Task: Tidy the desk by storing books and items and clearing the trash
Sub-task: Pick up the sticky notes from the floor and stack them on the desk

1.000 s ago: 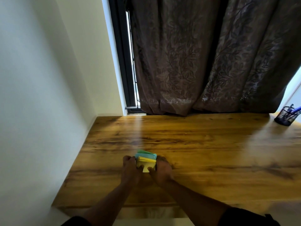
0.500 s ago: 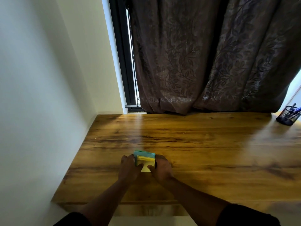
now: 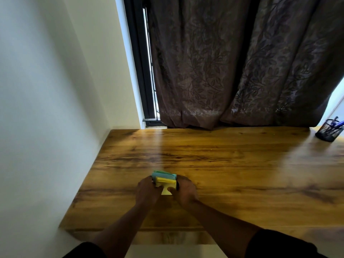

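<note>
1. Left hand (image 3: 148, 190): curled around the left side of the stack of sticky notes (image 3: 164, 180), thumb over the near edge.
2. Right hand (image 3: 184, 189): gripping the right side of the same stack, thumb tip pressing on the yellow top sheet.
3. Stack location: on the wooden desk (image 3: 242, 174), near the front edge, toward the left wall; green and blue pads under the yellow one.
4. Change from a second ago: pads fanned out less, edges now more squared between both hands; hands almost in the same place.
5. Meaning for the task, as a judgement: notes gathered and nearly aligned, ready for carrying to storage, not yet lifted.
6. Also present: mesh pen holder (image 3: 329, 130) at the far right corner, well apart; brown curtain (image 3: 232, 62) behind the desk.
</note>
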The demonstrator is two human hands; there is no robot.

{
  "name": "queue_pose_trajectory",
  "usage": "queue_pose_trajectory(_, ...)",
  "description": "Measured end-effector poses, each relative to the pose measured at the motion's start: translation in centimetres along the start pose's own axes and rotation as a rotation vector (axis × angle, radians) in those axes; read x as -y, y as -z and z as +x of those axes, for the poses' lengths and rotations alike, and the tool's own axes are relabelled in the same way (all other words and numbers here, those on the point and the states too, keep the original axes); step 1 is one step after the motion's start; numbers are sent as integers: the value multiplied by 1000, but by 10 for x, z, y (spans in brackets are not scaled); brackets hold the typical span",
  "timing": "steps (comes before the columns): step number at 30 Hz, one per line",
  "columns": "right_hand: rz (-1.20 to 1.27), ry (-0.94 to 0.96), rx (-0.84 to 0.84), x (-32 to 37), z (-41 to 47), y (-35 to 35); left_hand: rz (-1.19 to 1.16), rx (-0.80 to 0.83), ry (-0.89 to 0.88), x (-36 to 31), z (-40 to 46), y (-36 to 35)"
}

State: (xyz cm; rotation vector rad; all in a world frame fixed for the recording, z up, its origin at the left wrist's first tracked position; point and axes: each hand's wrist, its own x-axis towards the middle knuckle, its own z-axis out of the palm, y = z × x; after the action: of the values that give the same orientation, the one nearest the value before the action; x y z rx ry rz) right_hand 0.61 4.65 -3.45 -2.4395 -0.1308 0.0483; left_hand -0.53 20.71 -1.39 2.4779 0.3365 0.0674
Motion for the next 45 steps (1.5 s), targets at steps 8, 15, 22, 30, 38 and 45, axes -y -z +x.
queue_pose_trajectory(8, 1, -13, 21, 0, 5, 2, -3, 10, 15, 0, 3, 0)
queue_pose_trajectory(15, -7, -13, 25, -2, 9, 0, 13, 35, 34, 2, 8, -4)
queue_pose_trajectory(22, -42, -22, 28, -3, 14, -1, 17, 38, 18, 3, 14, -6)
queue_pose_trajectory(30, -56, -18, 25, -4, 13, -4, 52, 6, 29, 0, 12, -5)
queue_pose_trajectory(38, -104, -31, 48, -4, 13, -9, 27, 2, 45, -2, 10, -4)
queue_pose_trajectory(45, -120, -34, 57, -5, 14, -15, 1, 8, 34, -1, 10, -2)
